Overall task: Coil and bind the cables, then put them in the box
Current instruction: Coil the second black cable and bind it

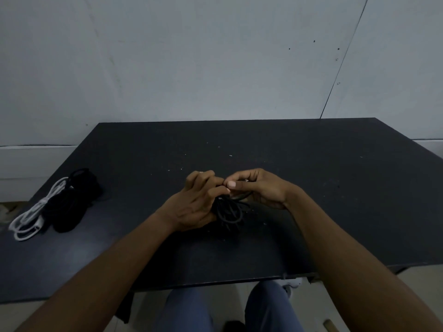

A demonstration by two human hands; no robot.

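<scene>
A bunched black cable (230, 213) hangs in loops between both hands over the middle of the dark table (311, 188). My left hand (196, 202) grips the bundle from the left, fingers curled round it. My right hand (259, 188) pinches a strand at the bundle's top, thumb and fingertips meeting those of the left hand. Part of the bundle is hidden behind the fingers. At the table's left edge lies a white cable (31, 218) in loose loops beside a pile of black cables (72, 200). No box is in view.
The table's near edge runs just above my knees (227, 307). A pale wall (215, 56) stands right behind the table's far edge. The floor shows past the left and right edges.
</scene>
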